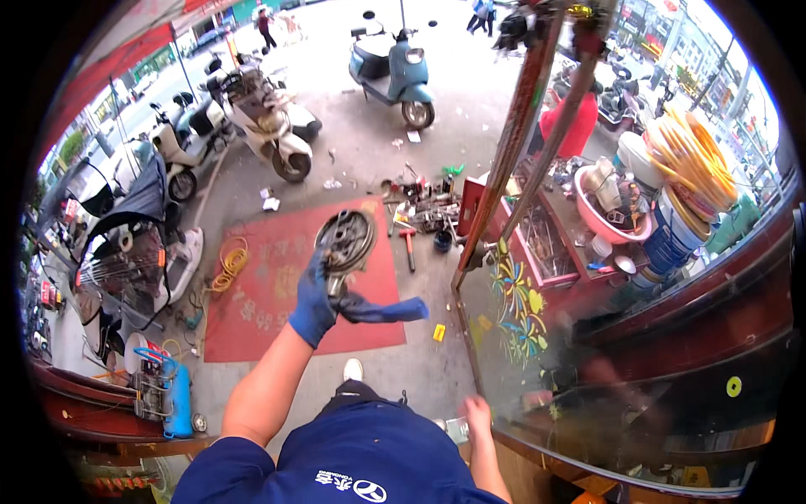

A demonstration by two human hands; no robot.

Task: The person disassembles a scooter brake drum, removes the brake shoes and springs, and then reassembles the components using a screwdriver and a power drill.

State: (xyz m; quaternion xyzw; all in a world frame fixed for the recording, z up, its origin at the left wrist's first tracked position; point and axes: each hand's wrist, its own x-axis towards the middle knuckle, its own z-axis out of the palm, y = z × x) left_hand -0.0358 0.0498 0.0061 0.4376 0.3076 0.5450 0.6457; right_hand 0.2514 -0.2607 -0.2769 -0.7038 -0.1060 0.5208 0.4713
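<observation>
The gloved fingers (323, 270) of the left hand (314, 302) are curled tight around the lower edge of a round metal disc (346, 239), a dark part with holes or lugs round its face, held up in the air above the red mat (260, 319) on the pavement. A spare blue glove (382, 309) hangs pinched under the same grip, trailing to the right. The right hand (478, 416) is bare and rests low at the near edge of the glass-topped bench (604, 353); its fingers look loosely bent beside a small pale object (457, 430), but I cannot tell whether they hold it.

The disc looks heavy and is gripped only at its rim, with the loose glove wedged in. It could slip, I judge, and drop toward the person's white shoe (353, 370) directly below. The dangling glove could also fall free.

The far face of the disc is hidden, and its surface is blurred. Reflections veil what lies under the glass. The tools (420, 206) scattered beyond the mat are too small to sort. The fisheye rim cuts off the compressor (164, 395) at the left.
</observation>
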